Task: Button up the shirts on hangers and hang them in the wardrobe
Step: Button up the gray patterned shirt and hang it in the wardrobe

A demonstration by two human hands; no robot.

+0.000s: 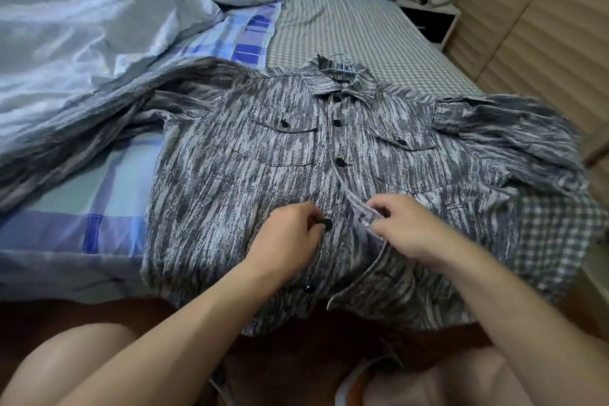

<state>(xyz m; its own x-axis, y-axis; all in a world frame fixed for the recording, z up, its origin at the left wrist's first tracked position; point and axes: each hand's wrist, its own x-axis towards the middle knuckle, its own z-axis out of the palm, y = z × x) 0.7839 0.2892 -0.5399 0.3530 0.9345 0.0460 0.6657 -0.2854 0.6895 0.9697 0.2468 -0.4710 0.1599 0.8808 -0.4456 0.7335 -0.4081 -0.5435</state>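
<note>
Bare knees (pixel 82 359) fill the bottom edge, below the shirt (pixel 263 175) spread front-up on the bed (pixel 346 30). Left hand (pixel 290 234) pinches a black button (pixel 327 224) mid-shirt; right hand (pixel 405 227), just beside it, grips the placket (pixel 362 208) edge. Three buttons toward the collar (pixel 342 82) are fastened. A hanger (pixel 339 68) shows at the collar.

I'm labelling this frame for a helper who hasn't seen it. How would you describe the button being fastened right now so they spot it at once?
Start at the grey streaked shirt spread on the bed and follow its row of black buttons down from the collar. The button is the fourth in that row, pinched by the left hand, beside the placket held by the right hand. Unlike its neighbours, fingers touch it.
</note>
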